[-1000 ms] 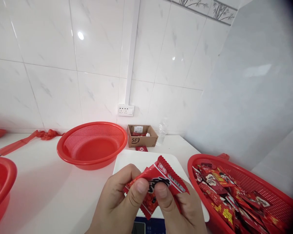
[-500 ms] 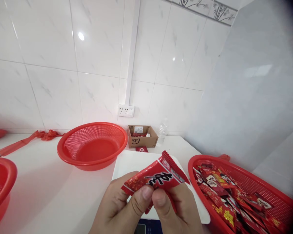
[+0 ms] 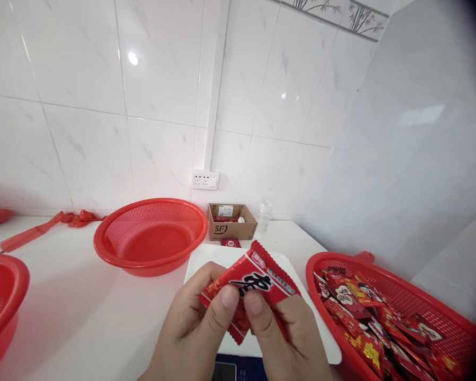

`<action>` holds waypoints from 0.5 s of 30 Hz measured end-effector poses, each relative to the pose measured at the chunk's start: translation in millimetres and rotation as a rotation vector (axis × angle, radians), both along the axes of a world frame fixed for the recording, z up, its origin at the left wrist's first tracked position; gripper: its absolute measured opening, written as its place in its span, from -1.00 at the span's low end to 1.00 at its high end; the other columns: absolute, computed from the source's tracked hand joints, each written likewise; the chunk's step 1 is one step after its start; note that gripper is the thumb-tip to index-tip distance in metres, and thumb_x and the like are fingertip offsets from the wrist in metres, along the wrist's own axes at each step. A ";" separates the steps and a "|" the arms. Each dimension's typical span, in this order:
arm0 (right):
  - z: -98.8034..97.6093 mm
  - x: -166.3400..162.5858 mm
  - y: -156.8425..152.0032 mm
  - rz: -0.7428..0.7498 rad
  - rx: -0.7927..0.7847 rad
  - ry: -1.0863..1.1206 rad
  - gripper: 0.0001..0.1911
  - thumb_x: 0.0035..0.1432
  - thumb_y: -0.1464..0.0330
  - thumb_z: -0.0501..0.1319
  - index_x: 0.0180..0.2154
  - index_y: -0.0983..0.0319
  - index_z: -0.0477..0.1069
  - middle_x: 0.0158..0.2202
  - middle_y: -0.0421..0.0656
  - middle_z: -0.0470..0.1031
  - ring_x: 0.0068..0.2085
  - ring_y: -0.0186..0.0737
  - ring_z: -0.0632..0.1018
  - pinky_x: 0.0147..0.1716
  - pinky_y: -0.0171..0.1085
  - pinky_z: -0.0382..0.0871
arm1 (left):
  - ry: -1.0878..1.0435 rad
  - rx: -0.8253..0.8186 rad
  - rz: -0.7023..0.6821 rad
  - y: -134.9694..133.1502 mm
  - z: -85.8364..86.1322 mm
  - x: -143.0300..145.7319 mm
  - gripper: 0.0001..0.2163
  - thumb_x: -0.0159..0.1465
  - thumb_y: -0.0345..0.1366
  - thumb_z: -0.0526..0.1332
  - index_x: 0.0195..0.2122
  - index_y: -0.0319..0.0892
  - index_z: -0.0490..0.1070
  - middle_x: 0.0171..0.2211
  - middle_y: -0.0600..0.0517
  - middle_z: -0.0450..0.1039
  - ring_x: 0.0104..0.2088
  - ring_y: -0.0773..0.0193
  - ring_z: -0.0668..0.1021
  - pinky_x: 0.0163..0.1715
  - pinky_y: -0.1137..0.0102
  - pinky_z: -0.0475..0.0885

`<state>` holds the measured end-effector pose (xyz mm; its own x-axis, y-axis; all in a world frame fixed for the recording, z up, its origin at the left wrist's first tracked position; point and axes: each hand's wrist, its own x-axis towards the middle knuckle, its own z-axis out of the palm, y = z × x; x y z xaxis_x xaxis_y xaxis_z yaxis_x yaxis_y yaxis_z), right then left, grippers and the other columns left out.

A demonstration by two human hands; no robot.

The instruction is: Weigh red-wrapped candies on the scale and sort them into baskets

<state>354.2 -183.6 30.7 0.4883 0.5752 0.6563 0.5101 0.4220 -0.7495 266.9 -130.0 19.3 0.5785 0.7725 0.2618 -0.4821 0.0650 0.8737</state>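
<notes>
Over the scale [image 3: 326, 344], a packet [image 3: 262, 279] sits slantwise between the left hand [image 3: 190, 323] and the right hand [image 3: 289, 338]. The fingers [image 3: 204, 276] of both hands are pinched in on it, thumbs [image 3: 227, 297] on the printed face and the rest mostly tucked behind; a grip like that, I'd say, keeps the soft wrapper steady and its lettering turned up to be read. The scale's dark display [image 3: 225, 371] peeks out between the wrists, its plate lying flat on the white desk [image 3: 103, 317].

Just right of the scale stands a basket [image 3: 416, 302] with a jumbled pile [image 3: 353, 304] of red wrapped packets, some printed in yellow or white; being so close, it seems placed for the right hand to dip into. Well left of the scale, a second basket [image 3: 21, 280] is cut off by my view. Beyond the scale's left corner, a third basket [image 3: 154, 244] shows its bare red bottom.

Behind the scale lie a small packet [image 3: 230, 243] and a cardboard box [image 3: 232, 231]; something red and something white are inside, but too small to make out. A clear bottle [image 3: 265, 216] stands just beside the box.
</notes>
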 end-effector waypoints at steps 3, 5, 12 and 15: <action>-4.4 2.3 -1.0 -0.013 -0.013 0.119 -0.57 0.13 -0.02 0.20 -0.55 0.16 0.46 -0.63 -0.23 0.44 -0.59 -0.26 0.46 -0.58 -0.33 0.40 | 0.019 0.003 0.025 -0.6 1.4 -1.0 -0.67 0.19 -0.02 0.32 -0.48 -0.20 0.41 -0.59 0.09 0.39 -0.56 0.38 0.39 -0.53 0.51 0.30; -5.6 4.3 -2.1 -0.031 -0.012 0.219 -0.61 0.12 -0.02 0.23 -0.48 0.15 0.45 -0.62 -0.25 0.45 -0.60 -0.30 0.44 -0.61 -0.37 0.37 | 0.067 0.026 -0.013 -2.3 3.0 -0.4 -0.68 0.18 -0.04 0.32 -0.48 -0.20 0.41 -0.57 0.09 0.38 -0.53 0.38 0.38 -0.51 0.51 0.31; -0.7 9.4 -2.7 -0.057 0.045 0.151 -0.72 0.17 0.11 0.22 -0.44 0.15 0.42 -0.57 -0.26 0.41 -0.58 -0.33 0.42 -0.61 -0.40 0.34 | 0.175 0.140 -0.165 -1.3 -0.6 4.3 -0.75 0.26 -0.09 0.24 -0.36 -0.19 0.40 -0.46 0.06 0.38 -0.42 0.30 0.37 -0.38 0.41 0.32; -1.0 10.6 -5.0 -0.016 -0.004 0.145 -0.68 0.19 0.12 0.20 -0.51 0.16 0.38 -0.62 -0.27 0.32 -0.61 -0.34 0.34 -0.63 -0.38 0.26 | 0.118 0.133 -0.200 -0.8 -4.5 4.5 -0.77 0.26 -0.11 0.25 -0.36 -0.18 0.38 -0.44 0.06 0.37 -0.41 0.29 0.38 -0.39 0.42 0.32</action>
